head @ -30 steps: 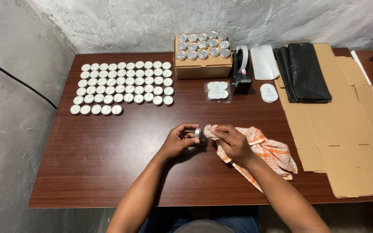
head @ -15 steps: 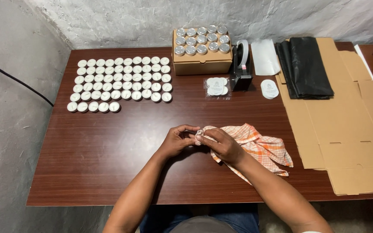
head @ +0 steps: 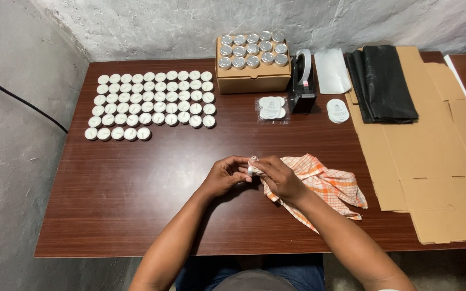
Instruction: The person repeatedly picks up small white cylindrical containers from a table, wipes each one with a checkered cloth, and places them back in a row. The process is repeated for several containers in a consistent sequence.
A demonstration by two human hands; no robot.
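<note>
In the middle of the frame, my left hand (head: 223, 175) pinched a little round tin (head: 251, 171). My right hand (head: 277, 175) rubbed it, closed on the orange cloth (head: 327, 186). It was small and could have slipped and rolled off the table (head: 136, 188).

Rows of small tins (head: 152, 102) fill the table's (head: 136, 205) far left part. A box (head: 253, 78) holding more tins sits at the far edge, a tape dispenser (head: 302, 86) right of it; flattened cardboard (head: 432, 161) covers the right end.
</note>
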